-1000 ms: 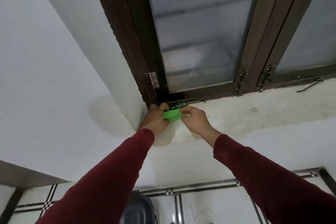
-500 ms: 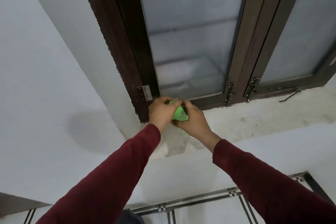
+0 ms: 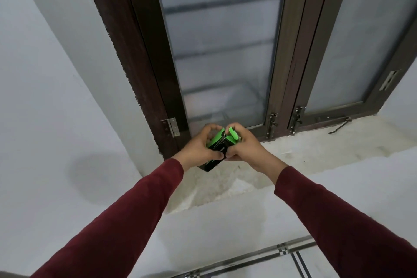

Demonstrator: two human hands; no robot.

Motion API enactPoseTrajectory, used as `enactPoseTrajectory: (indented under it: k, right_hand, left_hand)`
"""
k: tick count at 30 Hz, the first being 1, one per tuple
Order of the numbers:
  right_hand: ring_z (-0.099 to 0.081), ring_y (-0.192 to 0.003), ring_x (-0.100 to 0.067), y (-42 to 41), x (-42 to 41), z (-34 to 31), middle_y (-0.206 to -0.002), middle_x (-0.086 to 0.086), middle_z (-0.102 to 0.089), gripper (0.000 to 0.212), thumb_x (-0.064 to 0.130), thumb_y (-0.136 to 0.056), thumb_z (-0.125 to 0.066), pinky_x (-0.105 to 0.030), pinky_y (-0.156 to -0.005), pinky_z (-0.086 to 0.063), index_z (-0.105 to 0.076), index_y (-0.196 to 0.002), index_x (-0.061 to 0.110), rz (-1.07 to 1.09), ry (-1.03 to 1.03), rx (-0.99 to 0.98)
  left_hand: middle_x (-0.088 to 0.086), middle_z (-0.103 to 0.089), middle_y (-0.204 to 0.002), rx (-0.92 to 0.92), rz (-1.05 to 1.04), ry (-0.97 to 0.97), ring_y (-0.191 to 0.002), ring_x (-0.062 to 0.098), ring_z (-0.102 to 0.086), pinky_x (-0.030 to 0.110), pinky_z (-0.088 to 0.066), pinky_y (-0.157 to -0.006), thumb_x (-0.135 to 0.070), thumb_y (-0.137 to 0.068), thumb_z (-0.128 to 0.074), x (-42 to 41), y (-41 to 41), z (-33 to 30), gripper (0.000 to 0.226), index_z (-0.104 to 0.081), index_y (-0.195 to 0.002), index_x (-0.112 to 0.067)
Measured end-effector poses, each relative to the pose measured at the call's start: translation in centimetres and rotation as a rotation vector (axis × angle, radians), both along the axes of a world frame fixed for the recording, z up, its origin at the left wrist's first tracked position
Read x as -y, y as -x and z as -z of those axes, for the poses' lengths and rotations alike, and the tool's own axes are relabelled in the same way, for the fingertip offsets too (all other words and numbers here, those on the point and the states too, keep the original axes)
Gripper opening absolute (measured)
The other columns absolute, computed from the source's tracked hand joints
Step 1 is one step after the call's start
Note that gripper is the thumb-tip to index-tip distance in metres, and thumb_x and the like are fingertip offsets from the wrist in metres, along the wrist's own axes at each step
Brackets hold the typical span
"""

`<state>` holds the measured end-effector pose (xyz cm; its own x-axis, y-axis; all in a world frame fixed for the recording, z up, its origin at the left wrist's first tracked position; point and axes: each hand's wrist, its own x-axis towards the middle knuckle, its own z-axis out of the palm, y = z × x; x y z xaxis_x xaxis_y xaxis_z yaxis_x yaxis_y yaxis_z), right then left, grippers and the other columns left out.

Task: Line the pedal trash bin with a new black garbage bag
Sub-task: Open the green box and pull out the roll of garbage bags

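Sleeves: two dark red sleeves (image 3: 126, 216) reach forward from the bottom of the view, arms converging so both hands can work on one small thing.
Left hand: the left hand (image 3: 198, 148) wraps the body of the box, thumb in front and fingers behind, closed on it to steady it while the other hand works the top.
Right hand: the right hand (image 3: 244, 149) pinches at the box's upper end beside the raised green flap (image 3: 233, 135), likely prying the top open.
Box: a small black-and-green box (image 3: 216, 149), probably the garbage bag pack, is held tilted in the air just above the sill, between both hands.
Garbage bag: none is visible outside the box; whether a roll sits inside cannot be told.
Sill: the rough pale window sill (image 3: 293, 149) lies just under the hands.
Window: a dark-framed frosted window (image 3: 221, 52) stands behind, closed.
Trash bin: not in view; lining it is not yet begun.
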<state>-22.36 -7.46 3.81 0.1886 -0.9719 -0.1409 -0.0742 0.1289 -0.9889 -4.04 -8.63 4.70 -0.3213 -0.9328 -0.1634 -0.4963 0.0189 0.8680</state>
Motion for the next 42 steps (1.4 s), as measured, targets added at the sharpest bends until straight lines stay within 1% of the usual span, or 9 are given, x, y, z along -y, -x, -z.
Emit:
enactPoseTrajectory:
  k: [5, 11, 15, 20, 28, 32, 34, 38, 42]
  right_hand:
    - [-0.069, -0.097, -0.034, 0.9, 0.6, -1.0, -0.117, -0.020, -0.071, 0.023, 0.005, -0.083, -0.070, -0.061, -0.086, -0.062, -0.053, -0.073, 0.017, 0.175, -0.109, 0.263]
    - [-0.072, -0.102, -0.022, 2.7, 0.7, -1.0, -0.122, -0.002, -0.074, 0.011, 0.005, -0.086, -0.077, -0.034, -0.066, -0.066, -0.075, -0.076, 0.008, 0.186, 0.057, -0.086]
    - [-0.073, -0.099, -0.019, 3.7, 0.5, -1.0, -0.127, 0.000, -0.072, 0.016, -0.001, -0.085, -0.076, -0.035, -0.069, -0.065, -0.077, -0.073, 0.009, 0.121, 0.123, -0.121]
    - [-0.071, -0.110, -0.024, 5.1, 0.2, -0.5, -0.138, 0.002, -0.064, 0.011, -0.001, -0.088, -0.076, -0.045, -0.078, -0.066, -0.079, -0.084, 0.009, 0.115, 0.185, -0.070]
    - [-0.060, -0.125, -0.021, 5.0, 0.7, 1.1, -0.143, 0.003, -0.056, 0.030, 0.022, -0.097, -0.065, -0.049, -0.103, -0.055, -0.077, -0.125, 0.024, 0.256, 0.303, -0.409]
    - [-0.061, -0.118, -0.025, 3.8, 1.0, 0.9, -0.122, -0.001, -0.069, 0.023, 0.030, -0.097, -0.065, -0.044, -0.078, -0.062, -0.073, -0.114, 0.017, 0.377, -0.204, 0.151]
    - [-0.062, -0.108, -0.033, 3.3, 0.7, 1.0, -0.108, 0.001, -0.067, 0.022, 0.033, -0.102, -0.059, -0.048, -0.080, -0.060, -0.069, -0.115, 0.018, 0.384, -0.364, 0.365]
    - [-0.060, -0.103, -0.041, 3.0, 0.4, 2.0, -0.117, -0.012, -0.061, 0.031, 0.036, -0.104, -0.049, -0.061, -0.096, -0.056, -0.070, -0.113, 0.014, 0.359, -0.484, 0.568]
    - [-0.063, -0.124, -0.038, 3.2, 0.4, 3.7, -0.132, -0.024, -0.063, 0.045, 0.032, -0.100, -0.059, -0.057, -0.088, -0.062, -0.064, -0.135, 0.005, 0.415, -0.555, 0.850]
  left_hand:
    - [-0.006, -0.070, -0.122, -0.006, -0.096, 0.133, -0.114, 0.019, -0.068, 0.042, -0.057, -0.100, -0.008, -0.072, -0.089, 0.2, 0.3, 0.8, 0.064, -0.062, -0.127, -0.026]
    - [-0.001, -0.060, -0.130, 0.090, -0.076, 0.274, -0.119, 0.021, -0.061, 0.046, -0.053, -0.105, -0.019, -0.070, -0.084, 0.0, 0.8, 0.8, 0.072, -0.061, -0.137, -0.034]
    - [-0.008, -0.059, -0.123, 0.211, -0.054, 0.325, -0.120, 0.026, -0.055, 0.047, -0.049, -0.105, -0.039, -0.067, -0.079, 0.1, 1.2, 0.7, 0.075, -0.055, -0.137, -0.050]
    - [-0.007, -0.060, -0.121, 0.284, -0.059, 0.369, -0.119, 0.028, -0.054, 0.047, -0.048, -0.105, -0.047, -0.065, -0.075, 0.5, 2.0, 0.2, 0.076, -0.057, -0.139, -0.047]
    - [-0.002, -0.061, -0.132, 0.398, -0.050, 0.409, -0.128, 0.030, -0.048, 0.038, -0.040, -0.108, -0.043, -0.073, -0.081, 0.5, 2.5, -0.5, 0.075, -0.057, -0.144, -0.040]
    - [-0.010, -0.062, -0.137, 0.666, -0.003, 0.521, -0.132, 0.027, -0.042, 0.044, -0.043, -0.099, -0.040, -0.080, -0.078, -0.2, 3.1, -3.2, 0.068, -0.055, -0.144, -0.039]
    - [-0.012, -0.065, -0.127, 0.864, 0.059, 0.672, -0.124, 0.024, -0.046, 0.045, -0.042, -0.093, -0.043, -0.080, -0.075, -0.7, 4.0, -4.9, 0.060, -0.059, -0.138, -0.038]
    - [-0.009, -0.069, -0.113, 1.071, 0.184, 0.902, -0.116, 0.023, -0.051, 0.044, -0.037, -0.090, -0.039, -0.083, -0.070, -0.7, 5.9, -6.9, 0.043, -0.067, -0.126, -0.033]
    - [-0.009, -0.069, -0.111, 1.126, 0.199, 0.960, -0.114, 0.023, -0.050, 0.043, -0.035, -0.085, -0.033, -0.085, -0.069, -0.5, 6.4, -8.1, 0.039, -0.068, -0.124, -0.034]
